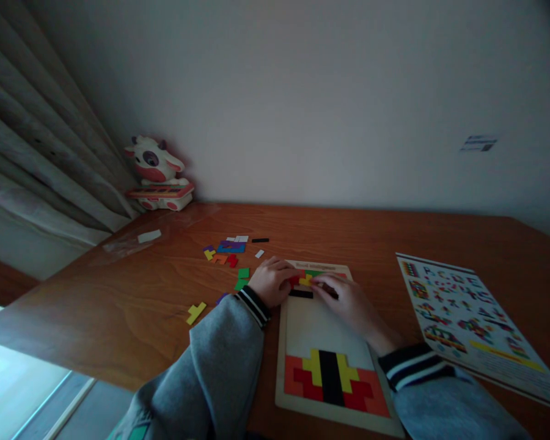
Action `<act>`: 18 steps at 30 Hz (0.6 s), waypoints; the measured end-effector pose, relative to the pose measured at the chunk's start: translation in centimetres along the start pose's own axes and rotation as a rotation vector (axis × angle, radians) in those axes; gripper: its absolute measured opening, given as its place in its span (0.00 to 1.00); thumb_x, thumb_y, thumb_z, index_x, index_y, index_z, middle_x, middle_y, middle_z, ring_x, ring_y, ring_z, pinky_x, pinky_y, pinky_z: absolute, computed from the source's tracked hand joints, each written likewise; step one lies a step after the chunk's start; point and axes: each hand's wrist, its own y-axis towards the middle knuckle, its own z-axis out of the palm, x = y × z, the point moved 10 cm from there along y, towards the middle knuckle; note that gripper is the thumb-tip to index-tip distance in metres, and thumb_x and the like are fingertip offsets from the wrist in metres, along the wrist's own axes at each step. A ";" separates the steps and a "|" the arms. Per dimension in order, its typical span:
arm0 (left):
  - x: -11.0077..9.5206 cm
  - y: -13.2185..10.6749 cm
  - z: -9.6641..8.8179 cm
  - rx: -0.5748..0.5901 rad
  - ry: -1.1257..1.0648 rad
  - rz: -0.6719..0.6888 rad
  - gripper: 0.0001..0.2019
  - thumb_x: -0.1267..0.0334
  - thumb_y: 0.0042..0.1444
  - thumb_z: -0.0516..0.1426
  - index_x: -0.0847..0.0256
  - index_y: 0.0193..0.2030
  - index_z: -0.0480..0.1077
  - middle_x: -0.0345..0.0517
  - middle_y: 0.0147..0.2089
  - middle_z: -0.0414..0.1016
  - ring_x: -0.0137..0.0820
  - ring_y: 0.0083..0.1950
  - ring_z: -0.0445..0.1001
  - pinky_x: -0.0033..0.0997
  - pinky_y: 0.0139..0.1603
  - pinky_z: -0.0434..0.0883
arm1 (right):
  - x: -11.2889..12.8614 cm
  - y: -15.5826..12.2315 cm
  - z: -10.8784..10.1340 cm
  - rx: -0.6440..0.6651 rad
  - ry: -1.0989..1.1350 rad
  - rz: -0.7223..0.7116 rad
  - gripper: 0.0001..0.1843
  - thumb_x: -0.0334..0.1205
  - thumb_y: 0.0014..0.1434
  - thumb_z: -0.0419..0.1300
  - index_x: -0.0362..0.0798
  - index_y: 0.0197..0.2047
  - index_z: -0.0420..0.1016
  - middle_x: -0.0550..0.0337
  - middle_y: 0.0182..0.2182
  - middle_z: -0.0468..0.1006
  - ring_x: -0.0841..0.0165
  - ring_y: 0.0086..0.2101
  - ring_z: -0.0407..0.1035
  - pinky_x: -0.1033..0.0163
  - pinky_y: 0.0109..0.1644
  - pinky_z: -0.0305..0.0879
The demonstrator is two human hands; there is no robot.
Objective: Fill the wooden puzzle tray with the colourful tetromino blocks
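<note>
A wooden puzzle board (282, 342) lies in front of me, its pale tray partly filled with flat coloured pieces. At the far end, my left hand (271, 282) has its fingers curled round a red puzzle piece (295, 281), partly hidden by them. My right hand (348, 305) reaches in from the other side, thumb and fingers close together at the edge of a yellow puzzle piece (305, 280). Just below lies a black bar piece (301, 294). A green piece (313, 273) shows behind the fingers. Orange, red, yellow and black pieces (330, 376) fill the near end.
Loose pieces lie left of the board, among them a yellow one (195, 313), green ones (242, 273) and a blue one (231, 247). A printed pattern sheet (476, 324) lies at right. A toy cow with keyboard (159, 174) stands back left, near a plastic bag (132, 242).
</note>
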 end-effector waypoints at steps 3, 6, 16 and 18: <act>0.8 -0.1 -0.1 -0.015 -0.016 -0.080 0.23 0.80 0.47 0.53 0.61 0.47 0.79 0.49 0.44 0.81 0.38 0.44 0.75 0.40 0.49 0.74 | 0.6 0.1 0.3 0.040 -0.067 -0.078 0.11 0.41 0.66 0.56 0.54 0.44 0.81 0.55 0.42 0.82 0.59 0.43 0.76 0.49 0.50 0.72; 1.1 -0.1 0.0 -0.026 -0.033 -0.108 0.24 0.80 0.46 0.51 0.62 0.46 0.78 0.49 0.45 0.81 0.37 0.44 0.75 0.40 0.50 0.74 | 1.5 0.1 0.5 0.077 -0.117 -0.139 0.12 0.41 0.66 0.56 0.55 0.43 0.83 0.54 0.41 0.82 0.57 0.44 0.75 0.46 0.53 0.70; 0.7 -0.2 0.9 0.039 -0.051 -0.070 0.20 0.78 0.48 0.53 0.61 0.44 0.79 0.49 0.46 0.80 0.38 0.45 0.74 0.41 0.52 0.72 | 2.8 -0.5 1.0 0.165 -0.399 -0.260 0.13 0.45 0.67 0.58 0.56 0.49 0.82 0.52 0.42 0.77 0.56 0.45 0.71 0.46 0.51 0.69; 0.6 -0.2 0.9 0.038 -0.049 -0.071 0.19 0.78 0.49 0.54 0.61 0.44 0.79 0.49 0.46 0.80 0.38 0.45 0.74 0.41 0.52 0.72 | 2.7 -0.5 1.0 0.170 -0.406 -0.254 0.13 0.45 0.67 0.58 0.56 0.49 0.82 0.52 0.42 0.76 0.57 0.45 0.71 0.46 0.52 0.69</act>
